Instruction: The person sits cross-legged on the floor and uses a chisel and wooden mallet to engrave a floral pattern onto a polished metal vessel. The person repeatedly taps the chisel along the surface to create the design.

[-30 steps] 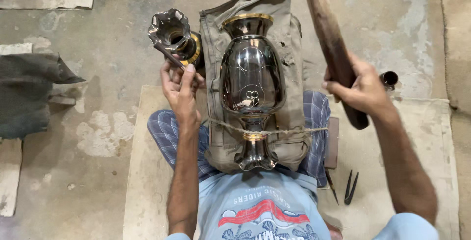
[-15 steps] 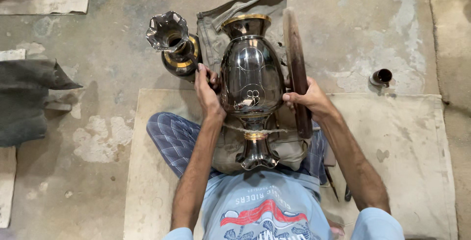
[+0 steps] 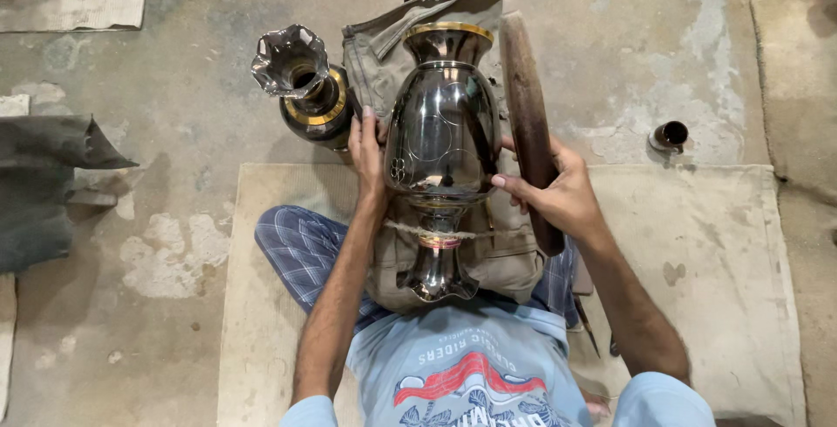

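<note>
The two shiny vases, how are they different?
The big vase lies on its side across the lap, on khaki cloth, held by both hands; the smaller vase stands upright on the floor, untouched. The big vase's mouth is smooth; the smaller vase's is ruffled. Both are dark, shiny, gold-banded.

We sit on a mat [image 3: 715,244]. A vase [image 3: 440,139] lies on a cloth [image 3: 506,252] over our lap, between our left hand [image 3: 368,152] and right hand [image 3: 558,196]. A wooden stick [image 3: 526,104] lies right of it, a second vase [image 3: 305,87] stands left, a small cup [image 3: 670,136] far right.
</note>
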Action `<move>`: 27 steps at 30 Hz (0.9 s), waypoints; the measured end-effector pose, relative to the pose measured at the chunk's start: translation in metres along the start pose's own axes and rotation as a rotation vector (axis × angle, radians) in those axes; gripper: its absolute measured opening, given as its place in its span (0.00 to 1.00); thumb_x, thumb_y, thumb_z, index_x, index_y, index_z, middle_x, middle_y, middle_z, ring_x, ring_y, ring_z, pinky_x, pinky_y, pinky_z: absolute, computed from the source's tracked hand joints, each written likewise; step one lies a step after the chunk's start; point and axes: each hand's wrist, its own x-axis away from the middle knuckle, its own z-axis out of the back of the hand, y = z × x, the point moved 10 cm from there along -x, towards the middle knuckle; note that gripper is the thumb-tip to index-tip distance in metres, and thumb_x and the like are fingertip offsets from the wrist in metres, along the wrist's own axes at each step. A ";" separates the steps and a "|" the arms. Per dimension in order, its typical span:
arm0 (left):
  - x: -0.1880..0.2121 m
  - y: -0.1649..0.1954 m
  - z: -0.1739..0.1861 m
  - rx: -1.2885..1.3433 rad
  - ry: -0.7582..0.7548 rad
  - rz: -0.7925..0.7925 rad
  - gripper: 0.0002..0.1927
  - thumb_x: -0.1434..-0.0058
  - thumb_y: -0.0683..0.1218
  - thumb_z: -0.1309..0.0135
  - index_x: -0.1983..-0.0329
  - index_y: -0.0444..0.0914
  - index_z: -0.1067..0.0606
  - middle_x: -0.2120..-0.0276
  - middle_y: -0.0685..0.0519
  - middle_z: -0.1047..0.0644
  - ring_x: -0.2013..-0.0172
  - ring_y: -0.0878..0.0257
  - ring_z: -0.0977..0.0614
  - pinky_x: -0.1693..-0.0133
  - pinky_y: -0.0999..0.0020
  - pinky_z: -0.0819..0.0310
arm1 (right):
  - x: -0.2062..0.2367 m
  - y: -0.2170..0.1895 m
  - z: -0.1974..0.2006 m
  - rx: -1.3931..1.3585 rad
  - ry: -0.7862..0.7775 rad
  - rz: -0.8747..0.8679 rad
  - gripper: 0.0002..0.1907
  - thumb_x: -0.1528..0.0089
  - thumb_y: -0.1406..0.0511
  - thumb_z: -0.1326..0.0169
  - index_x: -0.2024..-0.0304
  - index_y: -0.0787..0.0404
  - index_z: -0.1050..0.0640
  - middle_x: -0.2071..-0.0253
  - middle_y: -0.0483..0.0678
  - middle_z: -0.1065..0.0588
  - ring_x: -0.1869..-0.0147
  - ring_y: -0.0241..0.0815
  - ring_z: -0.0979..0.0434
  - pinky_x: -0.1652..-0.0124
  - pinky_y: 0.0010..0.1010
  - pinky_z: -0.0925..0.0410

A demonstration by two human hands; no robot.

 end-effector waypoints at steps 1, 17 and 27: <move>-0.001 0.005 -0.005 -0.043 -0.088 -0.066 0.18 0.24 0.60 0.57 0.43 0.43 0.31 0.61 0.66 0.32 0.60 0.73 0.30 0.57 0.68 0.32 | 0.001 0.001 0.003 0.004 -0.019 0.021 0.29 0.42 0.70 0.35 0.39 0.66 0.26 0.54 0.48 0.19 0.68 0.30 0.21 0.69 0.22 0.25; 0.065 0.067 -0.013 0.090 -0.697 -0.309 0.27 0.31 0.38 0.47 0.33 0.36 0.45 0.61 0.46 0.17 0.63 0.60 0.12 0.62 0.66 0.13 | 0.020 0.066 0.048 -0.012 0.044 -0.006 0.11 0.35 0.70 0.37 0.55 0.64 0.27 0.70 0.50 0.24 0.69 0.38 0.21 0.67 0.30 0.24; 0.068 0.068 -0.033 -0.145 -0.772 -0.453 0.33 0.37 0.38 0.35 0.31 0.41 0.36 0.60 0.48 0.15 0.58 0.62 0.11 0.55 0.65 0.09 | 0.029 -0.056 0.070 0.573 -0.002 0.295 0.30 0.38 0.68 0.36 0.34 0.67 0.27 0.54 0.52 0.20 0.56 0.37 0.19 0.57 0.27 0.24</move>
